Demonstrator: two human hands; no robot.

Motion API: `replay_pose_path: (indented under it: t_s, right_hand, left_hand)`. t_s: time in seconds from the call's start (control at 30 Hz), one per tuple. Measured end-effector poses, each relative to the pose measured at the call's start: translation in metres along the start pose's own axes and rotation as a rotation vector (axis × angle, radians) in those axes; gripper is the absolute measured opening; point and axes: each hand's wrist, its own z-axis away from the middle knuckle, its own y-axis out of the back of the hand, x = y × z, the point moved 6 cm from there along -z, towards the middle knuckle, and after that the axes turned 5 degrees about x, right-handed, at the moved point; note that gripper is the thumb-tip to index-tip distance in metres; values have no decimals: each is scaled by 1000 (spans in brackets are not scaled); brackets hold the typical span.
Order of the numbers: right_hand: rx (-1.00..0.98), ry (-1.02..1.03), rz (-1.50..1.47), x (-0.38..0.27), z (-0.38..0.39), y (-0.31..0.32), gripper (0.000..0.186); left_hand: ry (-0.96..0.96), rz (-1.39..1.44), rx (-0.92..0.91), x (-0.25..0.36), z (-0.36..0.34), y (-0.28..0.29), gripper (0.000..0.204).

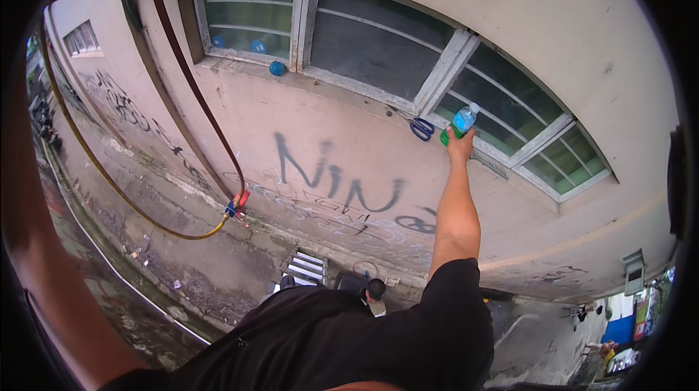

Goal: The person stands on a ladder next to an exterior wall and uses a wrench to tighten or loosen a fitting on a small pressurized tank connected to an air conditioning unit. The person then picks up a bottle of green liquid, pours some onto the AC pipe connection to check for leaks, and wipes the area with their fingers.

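Note:
My right arm reaches up to the window ledge, and my right hand [459, 145] is wrapped round a clear plastic bottle [464, 119] with a blue label and green liquid in its lower part. The bottle tilts slightly to the right against the window bars. Just left of it, scissors [421, 129] with dark blue handles lie on the ledge. To the right of my wrist rests a long, flat metal piece [490, 165], its kind unclear. My left forearm [69, 296] is raised along the left rim; the hand itself is out of sight.
A barred window [378, 41] spans the pink wall. On its ledge sits a round blue object [277, 68]. A dark red hose [182, 56] and a yellow hose [109, 180] join at a red and blue fitting [235, 205]. Far below are a ladder [306, 269] and a person [376, 290].

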Motion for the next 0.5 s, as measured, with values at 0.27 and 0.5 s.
replay_pose_path:
  t_s: [0.27, 0.5]
  right_hand:
    - [49, 135, -151, -14, 8, -18, 67]
    - [-40, 202, -470, -57, 54, 17, 64]
  left_hand:
    - [19, 6, -107, -14, 23, -1, 72]
    - [5, 77, -235, -12, 46, -4, 81]
